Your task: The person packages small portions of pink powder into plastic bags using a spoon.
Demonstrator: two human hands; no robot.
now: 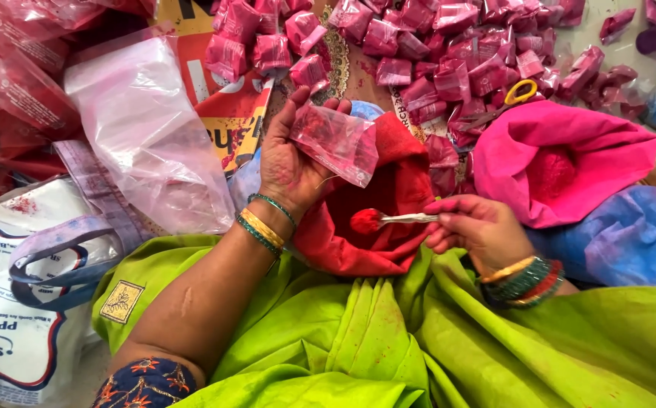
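Note:
My left hand (290, 155) holds a small clear plastic pouch (337, 142), dusted pink, with its mouth toward the right. My right hand (475, 227) grips a metal spoon (388, 219) heaped with red powder, held level just below the pouch. The spoon hovers over an open red bag of powder (388, 189) resting in my lap on green cloth (358, 332). Both wrists carry bangles.
Several filled pink packets (449, 53) are heaped at the top. A pink bag of powder (562, 159) lies right, with yellow-handled scissors (520, 92) behind it. Clear plastic bags (143, 128) and a white printed sack (18, 302) lie on the left. Blue plastic (630, 234) sits far right.

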